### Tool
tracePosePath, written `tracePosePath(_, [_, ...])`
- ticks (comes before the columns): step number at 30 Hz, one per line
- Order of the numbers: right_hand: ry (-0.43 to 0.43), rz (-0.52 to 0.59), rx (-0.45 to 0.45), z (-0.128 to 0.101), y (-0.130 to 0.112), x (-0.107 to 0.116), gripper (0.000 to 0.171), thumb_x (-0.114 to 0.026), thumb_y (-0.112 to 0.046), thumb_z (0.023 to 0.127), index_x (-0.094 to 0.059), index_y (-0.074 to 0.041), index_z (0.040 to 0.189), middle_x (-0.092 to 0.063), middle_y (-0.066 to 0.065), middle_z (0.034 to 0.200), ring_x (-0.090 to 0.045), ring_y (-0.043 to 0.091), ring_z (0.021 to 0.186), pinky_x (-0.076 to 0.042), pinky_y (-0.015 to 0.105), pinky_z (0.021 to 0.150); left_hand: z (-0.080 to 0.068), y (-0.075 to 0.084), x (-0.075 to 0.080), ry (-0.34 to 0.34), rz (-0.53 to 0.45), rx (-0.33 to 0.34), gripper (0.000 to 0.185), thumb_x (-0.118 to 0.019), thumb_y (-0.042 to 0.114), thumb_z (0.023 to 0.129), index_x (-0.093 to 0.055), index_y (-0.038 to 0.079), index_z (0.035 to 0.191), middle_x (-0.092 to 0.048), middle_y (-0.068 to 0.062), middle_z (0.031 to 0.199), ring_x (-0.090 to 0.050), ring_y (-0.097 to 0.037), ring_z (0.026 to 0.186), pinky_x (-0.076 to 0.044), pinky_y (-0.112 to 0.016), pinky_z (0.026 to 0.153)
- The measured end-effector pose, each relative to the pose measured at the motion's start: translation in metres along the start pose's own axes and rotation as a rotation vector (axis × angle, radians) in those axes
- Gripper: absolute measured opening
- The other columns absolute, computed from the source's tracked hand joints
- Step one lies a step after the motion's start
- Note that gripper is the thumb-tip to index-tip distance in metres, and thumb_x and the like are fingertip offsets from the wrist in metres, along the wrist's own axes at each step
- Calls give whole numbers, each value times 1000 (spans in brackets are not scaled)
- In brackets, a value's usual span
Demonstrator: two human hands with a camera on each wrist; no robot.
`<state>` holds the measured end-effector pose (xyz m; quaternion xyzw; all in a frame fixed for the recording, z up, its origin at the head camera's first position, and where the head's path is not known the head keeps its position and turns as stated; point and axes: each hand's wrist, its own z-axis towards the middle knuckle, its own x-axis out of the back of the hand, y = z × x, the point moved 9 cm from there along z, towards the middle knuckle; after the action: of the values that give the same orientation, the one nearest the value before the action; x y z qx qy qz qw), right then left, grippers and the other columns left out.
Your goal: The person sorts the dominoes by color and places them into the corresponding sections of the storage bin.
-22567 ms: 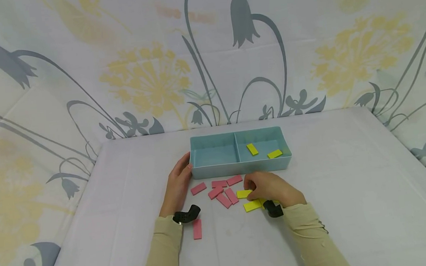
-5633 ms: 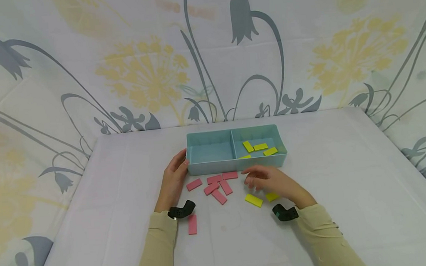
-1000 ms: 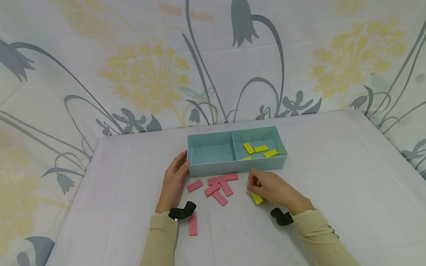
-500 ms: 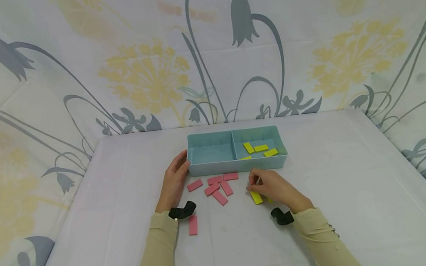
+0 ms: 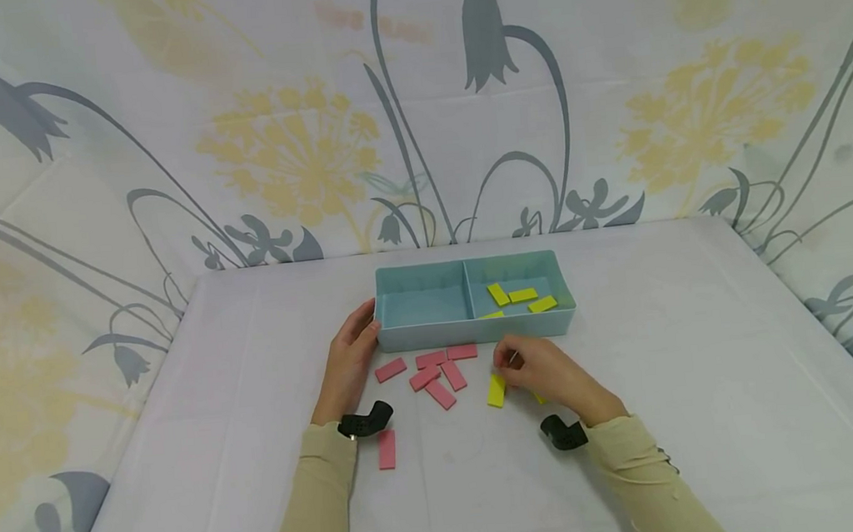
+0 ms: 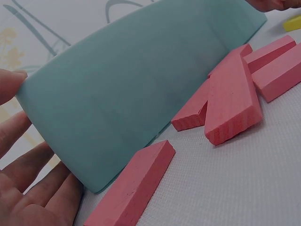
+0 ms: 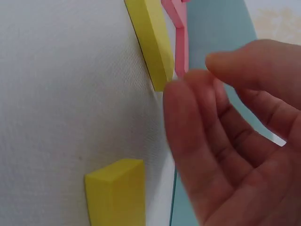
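Observation:
A pale blue two-compartment box stands at the back of the table. My left hand rests against its left end, the fingers along the end wall and the thumb at the front corner. Just in front of the right compartment is my right hand, fingers loosely bent. In the right wrist view its fingertips are right at the end of a yellow block, with a gap between thumb and forefinger. A second yellow block lies beneath that hand, mostly hidden in the head view.
Several yellow blocks lie in the right compartment, and the left one shows a bare floor. Several pink blocks lie between the hands, some overlapping. One pink block lies apart beside the left wrist. Patterned cloth hangs behind.
Over the last second the yellow block at my right fingertips has shifted left and turned. Since the oldest frame, more yellow blocks lie in the right compartment. My left hand stays at the box.

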<state>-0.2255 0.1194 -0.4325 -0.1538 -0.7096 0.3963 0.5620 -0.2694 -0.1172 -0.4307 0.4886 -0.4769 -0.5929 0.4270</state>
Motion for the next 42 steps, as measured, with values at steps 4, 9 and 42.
tracePosePath(4, [-51,-74,-16,1,0,-7,17,-69,-14,77,-59,-14,91,-52,-5,78,-48,12,73,-44,27,64,0,0,0,-3,-6,-3,48,-46,16,94,-32,4,137,-27,-14,142,-25,-26,130,-25,-35,103])
tracePosePath(9, [-100,-133,-45,-1,0,-15,28,-75,-22,71,-60,-15,93,-50,-4,80,-49,11,71,-43,26,65,1,1,-1,-10,-18,-2,47,-45,13,94,-31,3,137,-26,-15,143,-24,-27,130,-23,-37,103])
tracePosePath(42, [-71,-253,45,-4,-15,-11,24,-66,-14,81,-63,-14,105,-52,-11,77,-47,9,72,-43,25,66,0,-1,0,-6,6,1,48,-47,18,93,-33,6,137,-28,-12,142,-25,-24,130,-25,-33,102])
